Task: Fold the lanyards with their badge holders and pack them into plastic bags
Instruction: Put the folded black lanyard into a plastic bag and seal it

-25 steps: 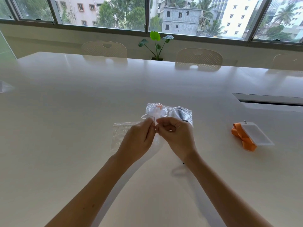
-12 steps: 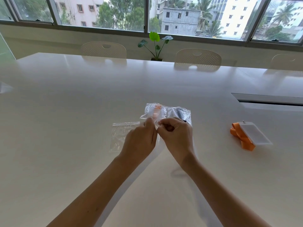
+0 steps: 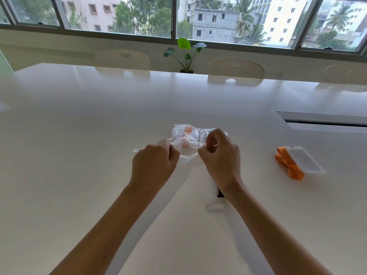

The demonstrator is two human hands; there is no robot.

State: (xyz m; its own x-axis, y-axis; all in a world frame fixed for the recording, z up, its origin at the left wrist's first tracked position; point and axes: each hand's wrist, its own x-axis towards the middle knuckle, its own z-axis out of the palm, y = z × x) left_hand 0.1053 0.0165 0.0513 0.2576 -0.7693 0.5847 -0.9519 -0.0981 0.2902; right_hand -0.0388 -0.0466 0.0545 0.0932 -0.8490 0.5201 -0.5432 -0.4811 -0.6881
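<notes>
Head view: both hands pinch the mouth of a clear plastic bag [image 3: 186, 153] at centre, left hand [image 3: 154, 165] and right hand [image 3: 220, 157] drawn apart since half a second ago. Pull evenly, widening the opening. The folded orange lanyard with badge holder [image 3: 297, 162] waits at 3 o'clock.

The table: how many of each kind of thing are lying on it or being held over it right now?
Clear plastic bags: 2, the held bag and a packed bag behind it
Loose orange lanyard with badge holder: 1
Total: 3
</notes>
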